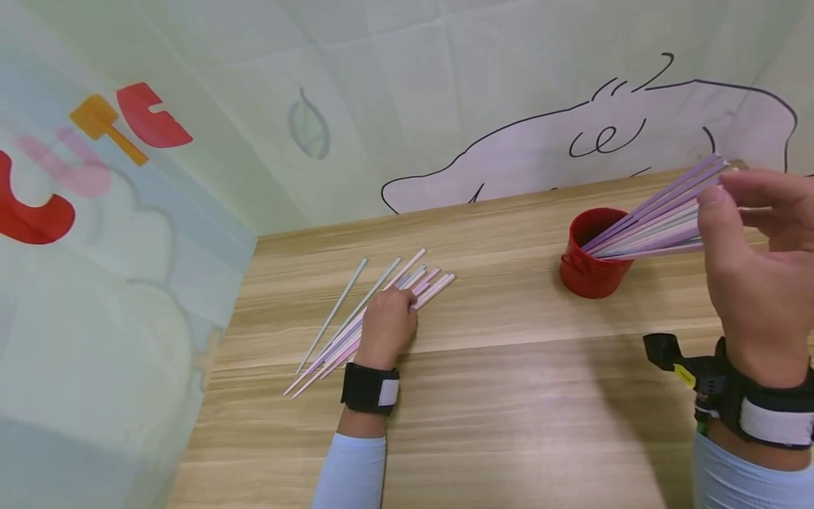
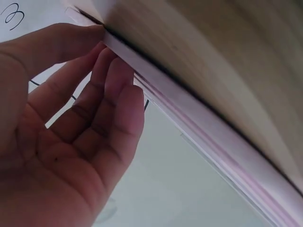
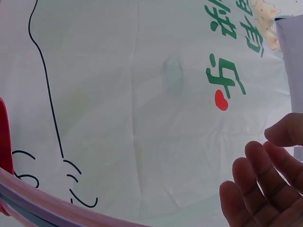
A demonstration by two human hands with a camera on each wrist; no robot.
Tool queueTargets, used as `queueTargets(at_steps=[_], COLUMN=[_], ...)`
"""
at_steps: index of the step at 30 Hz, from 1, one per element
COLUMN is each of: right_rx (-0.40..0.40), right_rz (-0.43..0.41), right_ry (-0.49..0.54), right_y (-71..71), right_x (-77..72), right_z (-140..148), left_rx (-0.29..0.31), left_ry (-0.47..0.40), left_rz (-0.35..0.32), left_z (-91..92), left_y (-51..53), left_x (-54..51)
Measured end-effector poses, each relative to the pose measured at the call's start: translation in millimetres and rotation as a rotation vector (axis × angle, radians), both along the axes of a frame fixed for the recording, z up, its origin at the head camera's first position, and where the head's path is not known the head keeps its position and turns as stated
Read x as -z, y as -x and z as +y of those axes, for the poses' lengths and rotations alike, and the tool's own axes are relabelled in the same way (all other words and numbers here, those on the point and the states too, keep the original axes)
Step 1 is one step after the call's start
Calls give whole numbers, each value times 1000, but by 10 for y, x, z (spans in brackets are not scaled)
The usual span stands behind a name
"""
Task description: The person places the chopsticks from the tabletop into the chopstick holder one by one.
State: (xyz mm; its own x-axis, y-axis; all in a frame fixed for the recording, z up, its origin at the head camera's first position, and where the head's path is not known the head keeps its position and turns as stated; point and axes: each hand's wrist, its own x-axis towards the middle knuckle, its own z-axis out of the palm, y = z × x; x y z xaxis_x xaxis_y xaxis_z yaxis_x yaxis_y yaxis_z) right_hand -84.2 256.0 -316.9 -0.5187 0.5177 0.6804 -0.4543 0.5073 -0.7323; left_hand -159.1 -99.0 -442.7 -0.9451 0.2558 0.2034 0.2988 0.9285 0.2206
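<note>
Thin pastel straws (image 1: 343,302) in pink, white, lilac and pale green lie slanted on the wooden table at left. My left hand (image 1: 388,322) is over their upper part. In the left wrist view, its thumb and fingertips pinch at a pale straw (image 2: 189,101) along the tabletop. At right, a red bucket (image 1: 591,272) holds a leaning bunch of purple, pink and white straws (image 1: 661,212). My right hand (image 1: 759,247) is beside their upper ends. The right wrist view shows its fingers (image 3: 253,189) loosely bent, apart from the straws (image 3: 57,208), with nothing between thumb and fingers.
The wooden table (image 1: 496,410) meets a printed cloth backdrop (image 1: 356,92) at its back and left edges. A wrist camera mount (image 1: 683,367) juts out left from the right wrist, over the table in front of the bucket.
</note>
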Motion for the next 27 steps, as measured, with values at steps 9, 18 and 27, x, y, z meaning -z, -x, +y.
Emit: queueTargets(at_steps=[9, 18, 27], right_rx=[-14, -20, -32], right_rz=[29, 41, 35], right_ry=[-3, -27, -37], right_y=[-4, -9, -1], right_x=[9, 18, 24], right_z=[-1, 0, -6], left_rx=[-9, 11, 48], left_ry=[20, -16, -85], left_rz=[5, 31, 73], left_z=[16, 5, 34], left_y=[9, -29, -52], left_x=[-9, -53, -162])
